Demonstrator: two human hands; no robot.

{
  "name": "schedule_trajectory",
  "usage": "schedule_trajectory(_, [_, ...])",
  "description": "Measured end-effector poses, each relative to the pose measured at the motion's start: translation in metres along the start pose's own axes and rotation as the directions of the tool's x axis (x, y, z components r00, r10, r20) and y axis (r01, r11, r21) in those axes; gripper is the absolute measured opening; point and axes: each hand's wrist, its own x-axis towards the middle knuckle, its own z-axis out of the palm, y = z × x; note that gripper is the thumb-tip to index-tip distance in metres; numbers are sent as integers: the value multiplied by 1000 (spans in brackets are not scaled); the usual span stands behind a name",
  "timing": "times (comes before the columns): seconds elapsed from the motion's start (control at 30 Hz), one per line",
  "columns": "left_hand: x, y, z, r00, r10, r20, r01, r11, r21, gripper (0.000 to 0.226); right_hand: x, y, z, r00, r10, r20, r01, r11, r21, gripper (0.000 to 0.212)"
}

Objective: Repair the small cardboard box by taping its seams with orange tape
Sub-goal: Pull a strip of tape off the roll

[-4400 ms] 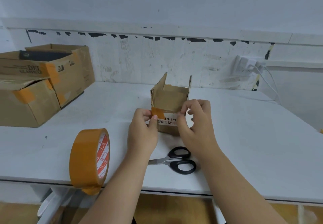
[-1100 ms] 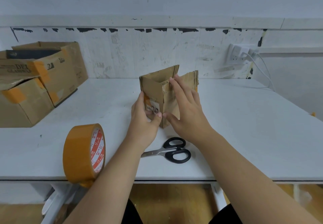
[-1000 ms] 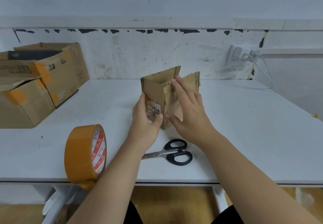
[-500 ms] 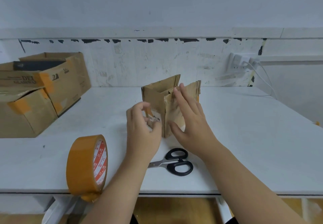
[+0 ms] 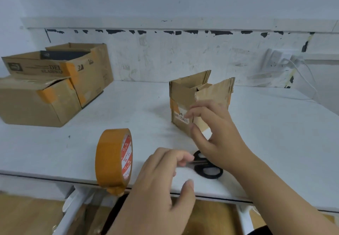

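Here, seen from the head camera, a small cardboard box (image 5: 190, 104) stands upright on a white table (image 5: 266, 133), its top flaps raised and a strip of orange tape (image 5: 174, 106) stuck across its left front corner above a white label (image 5: 180, 118). The right hand (image 5: 214, 133) reaches to the box's near corner, fingers relaxed and spread, fingertips (image 5: 190, 114) touching the label side while the thumb (image 5: 195, 133) lies low by the bottom edge; the grip is released, closing on nothing. The left hand (image 5: 165, 183) hovers nearer the camera, over the table's front edge and well apart from the box, its fingers loosely curled and holding nothing that can be seen. Just beyond the left hand and below the right wrist lie black-handled scissors (image 5: 207, 168), partly hidden by both hands. To the left of the left hand a roll of orange tape (image 5: 114, 159) stands on edge at the table's front edge, a loose end hanging over it. Far to the left, well away from either hand, sit two larger cardboard boxes (image 5: 45, 88) patched with orange tape. A wall socket with white cables (image 5: 286, 60) is fixed to the scuffed wall beyond the right hand.
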Motion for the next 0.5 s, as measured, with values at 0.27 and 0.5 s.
schedule_trajectory(0.27, [-72,-53,-29,999,-54,3,51,961,271,48,-2,-77,10,905,58,421,-93,994,63,31])
schedule_trajectory(0.5, [-78,-82,-45,932,-356,-72,363,914,182,26,-6,-102,40,756,-35,653,-35,995,94,52])
